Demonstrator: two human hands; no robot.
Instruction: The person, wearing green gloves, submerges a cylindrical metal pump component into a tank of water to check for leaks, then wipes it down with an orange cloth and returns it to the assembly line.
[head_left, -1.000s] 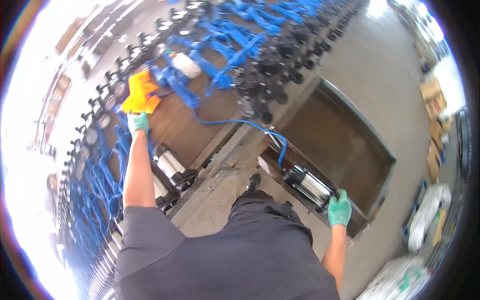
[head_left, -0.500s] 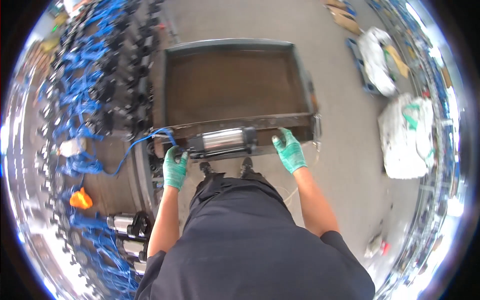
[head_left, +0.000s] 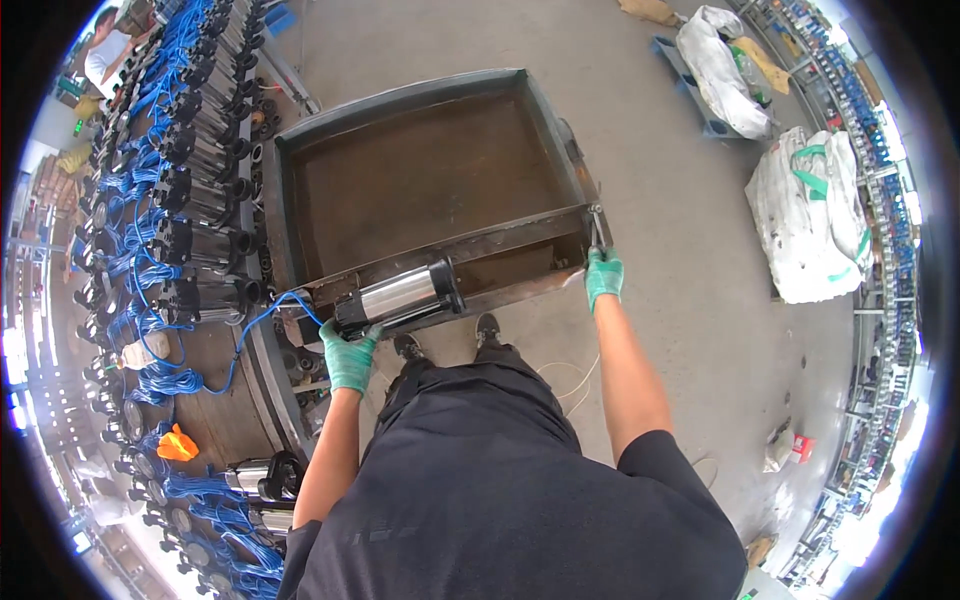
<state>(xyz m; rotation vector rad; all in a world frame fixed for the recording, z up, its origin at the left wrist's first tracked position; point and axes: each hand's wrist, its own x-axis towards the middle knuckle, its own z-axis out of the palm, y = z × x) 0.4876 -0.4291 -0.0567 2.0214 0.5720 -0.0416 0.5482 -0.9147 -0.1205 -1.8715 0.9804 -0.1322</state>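
Note:
A steel-bodied cylindrical pump (head_left: 398, 296) with black ends lies slightly slanted across the near ledge of a dark metal tank (head_left: 520, 225). My left hand (head_left: 349, 360), in a green glove, grips the pump's left black end, where a blue cable (head_left: 262, 318) leads off to the left. At the tank's near right corner, my gloved right hand (head_left: 604, 274) is closed around the lower end of a slim metal piece (head_left: 596, 225). Its fingers partly hide what they hold. Brownish water seems to fill the tank.
Along the left, a bench carries rows of similar pumps (head_left: 205, 190) with blue cable coils and an orange cloth (head_left: 177, 443). White sacks (head_left: 808, 225) stand on the floor at right. A thin pale hose (head_left: 570, 385) loops near my feet. Another person (head_left: 105, 60) is at far left.
My right hand has gone from open beside the pump to closed at the tank's corner. My left hand has come onto the pump's black end. The view has turned and shifted.

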